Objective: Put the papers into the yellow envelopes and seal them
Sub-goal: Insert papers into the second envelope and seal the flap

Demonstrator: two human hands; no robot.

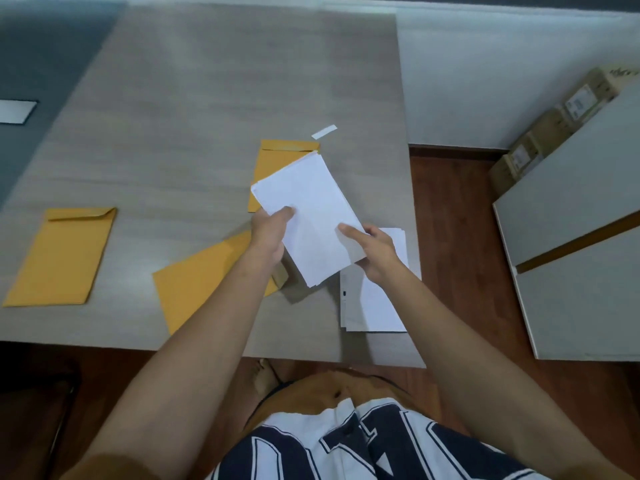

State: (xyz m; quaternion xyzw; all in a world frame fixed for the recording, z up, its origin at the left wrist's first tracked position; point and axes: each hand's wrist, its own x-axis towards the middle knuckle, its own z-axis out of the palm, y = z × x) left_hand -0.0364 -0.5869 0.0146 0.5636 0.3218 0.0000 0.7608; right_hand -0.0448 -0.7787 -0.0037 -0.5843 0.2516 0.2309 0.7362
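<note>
Both hands hold one sheaf of papers (309,216) above the surface (194,98) — left hand (268,235) with its grip closed on the near-left edge, right hand (375,251) pinching the near-right edge. Behind the sheaf lies a yellow envelope (277,157); another envelope (204,278) lies left of it.

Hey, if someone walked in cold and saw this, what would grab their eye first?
First, the white sheaf of papers held above the middle of the table, the left hand at its left edge and the right hand at its lower right corner. Next, three yellow envelopes: one flat at the left, one under the left forearm, one behind the papers.
</note>
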